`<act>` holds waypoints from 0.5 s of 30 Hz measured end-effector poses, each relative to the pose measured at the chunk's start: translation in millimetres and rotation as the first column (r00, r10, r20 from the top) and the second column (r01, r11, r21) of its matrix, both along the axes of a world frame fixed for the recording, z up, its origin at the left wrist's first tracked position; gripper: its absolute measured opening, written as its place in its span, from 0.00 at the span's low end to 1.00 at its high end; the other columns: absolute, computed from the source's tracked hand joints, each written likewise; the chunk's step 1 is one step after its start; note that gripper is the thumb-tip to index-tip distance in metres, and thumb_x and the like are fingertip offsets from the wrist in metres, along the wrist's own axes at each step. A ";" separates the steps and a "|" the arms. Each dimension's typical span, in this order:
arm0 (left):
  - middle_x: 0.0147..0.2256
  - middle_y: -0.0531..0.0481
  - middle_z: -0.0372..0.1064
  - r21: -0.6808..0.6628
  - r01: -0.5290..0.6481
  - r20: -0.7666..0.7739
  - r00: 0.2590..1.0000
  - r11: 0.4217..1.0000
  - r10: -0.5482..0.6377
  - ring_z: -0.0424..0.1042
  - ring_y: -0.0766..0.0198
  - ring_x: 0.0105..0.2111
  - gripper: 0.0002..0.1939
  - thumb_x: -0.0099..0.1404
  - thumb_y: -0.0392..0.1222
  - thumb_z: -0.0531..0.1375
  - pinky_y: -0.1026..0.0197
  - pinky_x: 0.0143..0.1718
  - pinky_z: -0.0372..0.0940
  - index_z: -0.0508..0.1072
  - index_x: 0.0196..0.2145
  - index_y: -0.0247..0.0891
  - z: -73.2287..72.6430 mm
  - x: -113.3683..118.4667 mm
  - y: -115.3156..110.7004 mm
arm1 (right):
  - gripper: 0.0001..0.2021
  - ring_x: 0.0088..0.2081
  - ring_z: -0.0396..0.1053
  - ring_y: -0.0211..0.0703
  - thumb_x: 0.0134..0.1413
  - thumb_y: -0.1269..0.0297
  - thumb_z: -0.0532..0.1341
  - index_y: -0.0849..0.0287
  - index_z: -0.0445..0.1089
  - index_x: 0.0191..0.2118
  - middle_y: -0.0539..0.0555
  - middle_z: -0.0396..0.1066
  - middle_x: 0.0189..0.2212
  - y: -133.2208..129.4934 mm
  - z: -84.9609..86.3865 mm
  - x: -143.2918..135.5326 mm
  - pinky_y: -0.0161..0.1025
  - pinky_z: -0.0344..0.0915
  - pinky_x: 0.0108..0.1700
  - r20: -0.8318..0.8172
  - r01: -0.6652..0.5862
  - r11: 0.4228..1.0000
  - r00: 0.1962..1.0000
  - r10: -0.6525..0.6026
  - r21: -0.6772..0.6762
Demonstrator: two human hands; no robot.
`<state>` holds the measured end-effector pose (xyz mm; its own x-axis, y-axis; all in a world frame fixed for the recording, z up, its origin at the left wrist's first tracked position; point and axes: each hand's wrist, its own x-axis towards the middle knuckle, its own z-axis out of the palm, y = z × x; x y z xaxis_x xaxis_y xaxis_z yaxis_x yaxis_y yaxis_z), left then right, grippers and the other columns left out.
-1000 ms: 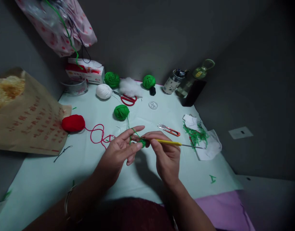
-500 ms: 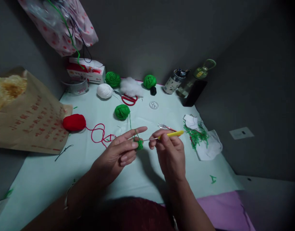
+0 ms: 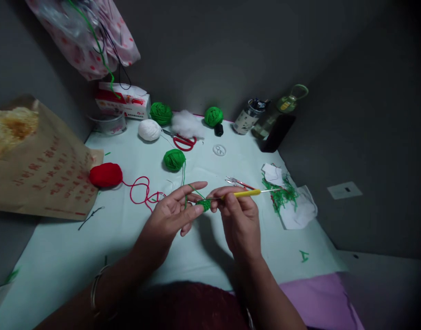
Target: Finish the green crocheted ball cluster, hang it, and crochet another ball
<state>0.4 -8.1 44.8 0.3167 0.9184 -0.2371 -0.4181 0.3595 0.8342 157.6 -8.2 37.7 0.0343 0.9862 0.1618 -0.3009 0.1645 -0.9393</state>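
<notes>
Pinched between thumb and fingers of my left hand (image 3: 174, 211) is a small piece of green crochet (image 3: 205, 204). Green yarn loops over the raised index finger and runs back to a green yarn ball (image 3: 174, 160) on the table. My right hand (image 3: 240, 219) grips a crochet hook with a yellow handle (image 3: 243, 194). Its metal tip reaches into or against the green piece; the exact spot is too small to make out. Behind the right hand lie small thread snips (image 3: 238, 182), partly covered by it.
Red-handled scissors (image 3: 184, 142), a white yarn ball (image 3: 149, 130) and white stuffing (image 3: 187, 123) lie at the back. A red yarn ball (image 3: 106, 175) sits by a paper bag (image 3: 59, 169) on the left. Green yarn scraps (image 3: 285, 195) and a bottle (image 3: 268, 123) are on the right.
The hands have come closer together, the right moving slightly left with the hook. The green crochet piece has turned and shifted a little right, and my left hand has rotated.
</notes>
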 end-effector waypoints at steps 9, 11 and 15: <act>0.33 0.54 0.63 0.011 -0.096 -0.121 0.988 0.995 0.097 0.53 0.76 0.21 0.22 0.60 0.40 0.67 0.69 0.19 0.50 0.77 0.53 0.42 4.1 -0.6 -3.6 | 0.10 0.32 0.74 0.37 0.69 0.68 0.54 0.56 0.73 0.41 0.53 0.76 0.36 -6.9 7.5 3.8 0.39 0.73 0.37 0.268 0.028 0.986 0.961 -0.072 0.165; 0.32 0.55 0.63 0.064 -0.151 -0.178 0.971 0.986 0.160 0.53 0.75 0.22 0.20 0.60 0.37 0.67 0.69 0.22 0.53 0.77 0.52 0.42 2.1 1.7 -5.5 | 0.11 0.35 0.74 0.38 0.68 0.73 0.53 0.55 0.72 0.45 0.53 0.76 0.37 -11.6 7.7 2.9 0.40 0.73 0.39 0.466 0.003 0.940 0.868 -0.171 0.341; 0.34 0.54 0.64 0.100 -0.219 -0.171 0.957 0.971 0.234 0.55 0.75 0.23 0.23 0.59 0.36 0.68 0.69 0.22 0.55 0.76 0.53 0.42 -3.3 5.7 -7.8 | 0.13 0.41 0.74 0.43 0.64 0.76 0.57 0.57 0.72 0.51 0.57 0.76 0.39 -15.9 4.3 -1.1 0.41 0.74 0.40 0.683 -0.156 0.758 0.574 -0.452 0.633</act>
